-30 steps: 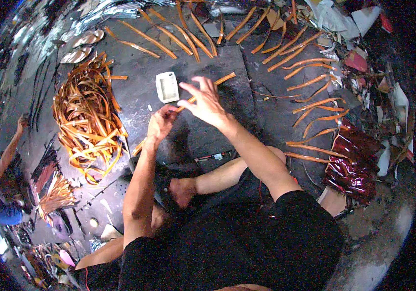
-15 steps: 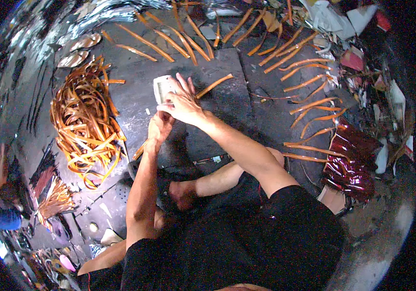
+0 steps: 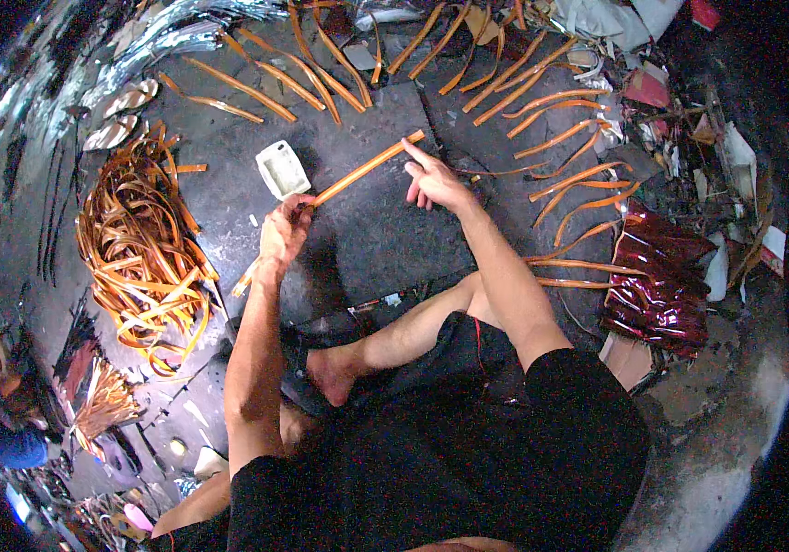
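- Pinching orange strip (image 3: 362,173) with left grip (image 3: 284,230), fingers closed.
- Stretching lengthwise from there, forward and right.
- Pointing at far end with right grip (image 3: 438,182), loosely open, empty.

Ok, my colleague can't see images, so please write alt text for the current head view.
A person's left hand holds an orange-brown strip over a dark surface while the right hand has its index finger at the far end. A white tray sits nearby; a tangled heap of strips lies left, separate strips ahead and right.
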Demonstrator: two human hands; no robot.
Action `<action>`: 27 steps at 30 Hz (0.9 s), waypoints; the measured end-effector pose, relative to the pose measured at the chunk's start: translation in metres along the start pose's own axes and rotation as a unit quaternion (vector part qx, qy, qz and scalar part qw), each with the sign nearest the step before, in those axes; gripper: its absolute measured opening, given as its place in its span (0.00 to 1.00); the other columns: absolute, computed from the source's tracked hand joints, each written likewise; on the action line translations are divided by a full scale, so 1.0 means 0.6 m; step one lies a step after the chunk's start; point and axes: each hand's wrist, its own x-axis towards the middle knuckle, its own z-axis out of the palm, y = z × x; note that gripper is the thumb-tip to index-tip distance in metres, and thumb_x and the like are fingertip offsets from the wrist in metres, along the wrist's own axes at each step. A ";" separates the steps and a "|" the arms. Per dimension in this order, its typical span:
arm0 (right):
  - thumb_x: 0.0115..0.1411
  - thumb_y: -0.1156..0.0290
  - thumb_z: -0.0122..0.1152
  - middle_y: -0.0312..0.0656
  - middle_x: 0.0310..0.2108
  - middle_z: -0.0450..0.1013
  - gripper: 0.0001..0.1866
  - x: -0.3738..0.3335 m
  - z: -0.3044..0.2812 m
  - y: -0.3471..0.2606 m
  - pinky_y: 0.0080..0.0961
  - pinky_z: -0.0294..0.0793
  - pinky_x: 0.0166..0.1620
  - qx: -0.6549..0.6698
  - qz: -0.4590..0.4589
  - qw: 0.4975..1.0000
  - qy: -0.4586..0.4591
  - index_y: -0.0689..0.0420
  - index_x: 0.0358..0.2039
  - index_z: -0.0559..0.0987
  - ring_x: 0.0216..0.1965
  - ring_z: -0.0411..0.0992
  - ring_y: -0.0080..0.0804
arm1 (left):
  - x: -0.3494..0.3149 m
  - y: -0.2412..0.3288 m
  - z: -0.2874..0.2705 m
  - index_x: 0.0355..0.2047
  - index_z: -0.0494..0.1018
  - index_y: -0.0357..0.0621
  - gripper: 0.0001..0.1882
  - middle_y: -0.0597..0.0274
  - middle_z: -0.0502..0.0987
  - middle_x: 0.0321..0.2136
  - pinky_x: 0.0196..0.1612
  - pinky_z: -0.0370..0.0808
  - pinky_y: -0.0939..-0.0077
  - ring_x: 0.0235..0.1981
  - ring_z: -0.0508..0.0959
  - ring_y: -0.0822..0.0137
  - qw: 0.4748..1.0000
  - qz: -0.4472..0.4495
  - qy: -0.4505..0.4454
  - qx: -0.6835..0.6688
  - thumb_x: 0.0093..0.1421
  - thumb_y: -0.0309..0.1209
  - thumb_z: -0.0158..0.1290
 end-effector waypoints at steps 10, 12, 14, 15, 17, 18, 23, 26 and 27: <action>0.59 0.57 0.58 0.59 0.35 0.75 0.23 -0.022 0.291 -0.045 0.45 0.74 0.42 -0.186 -0.256 0.947 0.055 0.56 0.51 0.73 0.37 0.76 0.53 | -0.055 -0.109 -0.099 0.42 0.72 0.40 0.11 0.67 0.76 0.25 0.26 0.71 0.82 0.24 0.74 0.76 0.978 -0.120 -0.120 -0.118 0.61 0.29 0.51; 0.53 0.56 0.64 0.53 0.32 0.76 0.24 -0.019 0.270 -0.081 0.44 0.73 0.33 -0.172 -0.250 0.946 0.117 0.55 0.47 0.74 0.31 0.76 0.50 | -0.052 -0.109 -0.086 0.43 0.72 0.41 0.11 0.67 0.76 0.27 0.26 0.70 0.81 0.26 0.74 0.76 0.894 -0.176 -0.127 -0.393 0.59 0.29 0.52; 0.50 0.52 0.66 0.52 0.47 0.70 0.27 -0.013 0.230 -0.106 0.47 0.70 0.44 -0.146 -0.249 0.947 0.142 0.52 0.48 0.74 0.46 0.71 0.51 | -0.047 -0.098 -0.057 0.42 0.73 0.42 0.11 0.67 0.75 0.27 0.26 0.70 0.78 0.26 0.74 0.74 0.882 -0.119 -0.126 -0.438 0.56 0.25 0.52; 0.49 0.50 0.66 0.53 0.52 0.65 0.30 -0.008 0.216 -0.115 0.52 0.64 0.49 -0.207 -0.281 0.926 0.142 0.50 0.50 0.74 0.53 0.63 0.53 | -0.040 -0.080 -0.046 0.41 0.73 0.42 0.11 0.65 0.76 0.26 0.27 0.71 0.76 0.26 0.75 0.73 0.960 -0.076 -0.098 -0.250 0.56 0.24 0.51; 0.47 0.42 0.65 0.57 0.62 0.53 0.37 0.019 0.209 -0.119 0.63 0.39 0.61 -0.259 -0.342 0.893 0.139 0.47 0.55 0.72 0.66 0.41 0.59 | -0.030 -0.047 -0.026 0.40 0.74 0.43 0.11 0.62 0.78 0.25 0.29 0.72 0.73 0.25 0.76 0.69 0.999 -0.011 -0.044 -0.030 0.56 0.24 0.51; 0.46 0.40 0.64 0.59 0.63 0.50 0.39 0.033 0.214 -0.117 0.62 0.36 0.62 -0.285 -0.346 0.882 0.144 0.47 0.56 0.71 0.66 0.39 0.59 | -0.028 -0.043 -0.019 0.40 0.74 0.44 0.10 0.60 0.78 0.24 0.30 0.73 0.72 0.25 0.77 0.68 1.000 0.009 -0.018 -0.009 0.56 0.24 0.51; 0.47 0.36 0.60 0.58 0.67 0.42 0.39 0.056 0.237 -0.136 0.59 0.25 0.65 -0.339 -0.360 0.854 0.163 0.43 0.57 0.71 0.69 0.33 0.57 | -0.037 -0.012 -0.028 0.40 0.74 0.49 0.10 0.51 0.79 0.27 0.35 0.74 0.65 0.29 0.80 0.58 0.998 -0.035 0.012 0.048 0.57 0.25 0.51; 0.49 0.37 0.60 0.55 0.67 0.44 0.34 0.069 0.236 -0.130 0.59 0.27 0.65 -0.382 -0.363 0.835 0.161 0.43 0.53 0.75 0.69 0.35 0.56 | -0.037 -0.009 -0.034 0.40 0.73 0.50 0.10 0.51 0.79 0.29 0.36 0.74 0.61 0.32 0.80 0.51 0.998 -0.027 -0.015 0.051 0.58 0.27 0.51; 0.50 0.37 0.59 0.54 0.67 0.45 0.33 0.074 0.233 -0.123 0.59 0.27 0.65 -0.401 -0.360 0.828 0.153 0.43 0.51 0.76 0.68 0.36 0.55 | -0.038 -0.007 -0.033 0.41 0.73 0.50 0.10 0.50 0.79 0.30 0.36 0.74 0.60 0.33 0.79 0.50 0.998 -0.016 -0.008 0.066 0.58 0.28 0.51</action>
